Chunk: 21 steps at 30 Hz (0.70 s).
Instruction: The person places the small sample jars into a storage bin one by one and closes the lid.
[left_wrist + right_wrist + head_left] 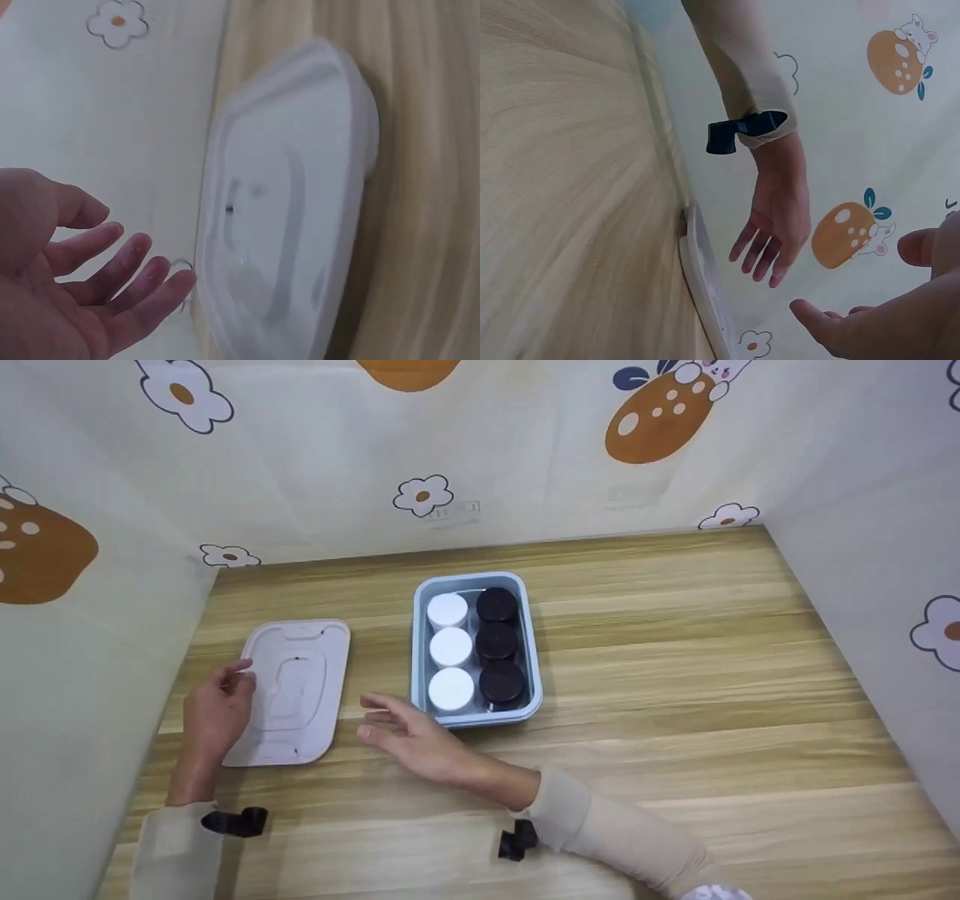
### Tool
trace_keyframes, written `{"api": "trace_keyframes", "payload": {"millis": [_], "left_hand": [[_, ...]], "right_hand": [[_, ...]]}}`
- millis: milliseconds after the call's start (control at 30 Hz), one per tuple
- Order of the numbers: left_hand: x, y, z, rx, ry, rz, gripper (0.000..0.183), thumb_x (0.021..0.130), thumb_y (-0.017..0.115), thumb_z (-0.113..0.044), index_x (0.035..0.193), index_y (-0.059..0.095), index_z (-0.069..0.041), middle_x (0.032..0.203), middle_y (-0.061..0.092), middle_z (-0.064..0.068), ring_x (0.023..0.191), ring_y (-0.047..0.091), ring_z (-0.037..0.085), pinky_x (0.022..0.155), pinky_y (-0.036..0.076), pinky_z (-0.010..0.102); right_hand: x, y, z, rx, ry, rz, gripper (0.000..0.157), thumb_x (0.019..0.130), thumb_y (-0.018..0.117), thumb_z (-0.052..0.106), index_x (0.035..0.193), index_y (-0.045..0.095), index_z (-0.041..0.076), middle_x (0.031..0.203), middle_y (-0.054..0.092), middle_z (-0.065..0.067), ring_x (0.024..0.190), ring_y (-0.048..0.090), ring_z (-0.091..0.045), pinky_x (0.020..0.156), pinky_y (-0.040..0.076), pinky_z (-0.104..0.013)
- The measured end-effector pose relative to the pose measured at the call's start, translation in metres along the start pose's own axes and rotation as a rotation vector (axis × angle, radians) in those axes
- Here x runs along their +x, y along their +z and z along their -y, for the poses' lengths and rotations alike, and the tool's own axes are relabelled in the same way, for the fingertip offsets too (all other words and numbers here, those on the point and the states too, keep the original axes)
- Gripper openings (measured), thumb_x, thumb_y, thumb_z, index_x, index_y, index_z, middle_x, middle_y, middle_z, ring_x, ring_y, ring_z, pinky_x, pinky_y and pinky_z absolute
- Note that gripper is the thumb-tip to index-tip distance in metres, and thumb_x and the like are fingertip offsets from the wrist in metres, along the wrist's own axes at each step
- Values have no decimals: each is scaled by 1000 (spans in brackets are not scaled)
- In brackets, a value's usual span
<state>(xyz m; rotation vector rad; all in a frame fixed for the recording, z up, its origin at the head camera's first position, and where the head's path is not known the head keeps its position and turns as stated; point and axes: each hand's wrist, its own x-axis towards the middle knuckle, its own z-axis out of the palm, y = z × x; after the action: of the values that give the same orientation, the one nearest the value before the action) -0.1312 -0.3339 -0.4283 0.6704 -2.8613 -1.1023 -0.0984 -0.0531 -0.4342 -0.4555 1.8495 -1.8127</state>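
Note:
A white rectangular plastic lid (289, 694) lies on the left of the table, with a raised rim and a ridged middle. Over its left edge in the head view is my left hand (219, 709), fingers loosely bent and holding nothing; the left wrist view shows those fingers spread beside the lid (322, 127). My right hand (416, 739), its fingers extended and empty, hovers between the lid and a light blue box (534, 660), overlapping the box's near left corner. Inside the box stand three white round-capped containers (451, 648) in a left column and three black ones (497, 642) in a right column.
The wood-grain table (697, 682) extends right of the box. Patterned cloth walls (322, 472) enclose its back, left and right sides. Each sleeve carries a black wrist mount, one on the left sleeve (238, 821) and another at the right cuff (517, 840).

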Motion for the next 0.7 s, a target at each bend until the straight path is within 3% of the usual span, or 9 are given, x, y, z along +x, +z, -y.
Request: {"api": "trace_keyframes", "payload": {"millis": [167, 367, 500, 700], "left_hand": [[12, -9, 22, 51, -7, -19, 47, 105, 41, -22, 145, 47, 1, 135, 57, 29, 120, 55, 38, 87, 47, 35], [23, -15, 47, 82, 18, -9, 48, 102, 41, -16, 142, 46, 10, 139, 49, 36, 128, 47, 48, 104, 45, 59], [25, -15, 56, 136, 36, 64, 52, 104, 38, -25, 139, 47, 12, 135, 51, 38, 122, 51, 50, 99, 48, 58], [26, -10, 58, 163, 3, 153, 59, 105, 36, -33, 140, 42, 14, 134, 50, 39, 118, 54, 51, 96, 51, 56]], "right_hand": [[15, 9, -15, 4, 42, -36, 59, 100, 60, 27, 152, 40, 7, 154, 46, -9, 138, 51, -22, 114, 46, -29], [27, 25, -27, -155, 41, -63, 66, 97, 63, 35, 155, 36, 14, 155, 44, -3, 139, 49, -22, 114, 46, -29], [33, 35, -35, -134, 67, -72, 68, 95, 65, 33, 154, 37, 13, 152, 46, -4, 138, 50, -24, 112, 47, -29], [49, 40, -47, -1, 111, -128, 68, 94, 67, 23, 152, 38, 5, 150, 47, -13, 134, 54, -26, 110, 50, -30]]}}
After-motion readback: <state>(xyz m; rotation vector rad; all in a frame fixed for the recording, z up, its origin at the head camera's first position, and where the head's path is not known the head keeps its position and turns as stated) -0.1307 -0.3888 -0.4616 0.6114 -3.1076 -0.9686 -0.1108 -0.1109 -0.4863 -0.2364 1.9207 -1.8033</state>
